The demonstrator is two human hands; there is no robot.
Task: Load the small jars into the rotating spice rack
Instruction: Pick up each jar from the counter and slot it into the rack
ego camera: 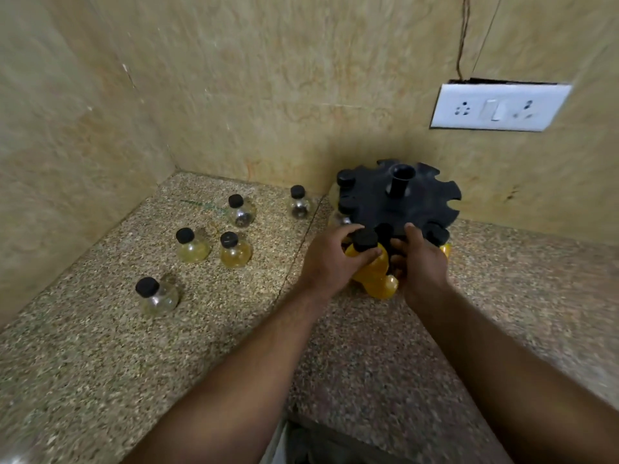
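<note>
Five loose jars (192, 246) stand left of the rack (398, 199); both hands at it.

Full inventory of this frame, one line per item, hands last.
loose jars: 5, clear or yellowish glass with black caps, upright on the counter left of the rack
spice rack: 1, black, notched disc with centre tube, in the counter corner
yellow jar: 1, black cap, at the rack's near edge, in the left hand
counter: 1, speckled stone
socket plate: 1, white, on the wall at right
left hand: fingers around the yellow jar
right hand: on the rack's near edge
</note>
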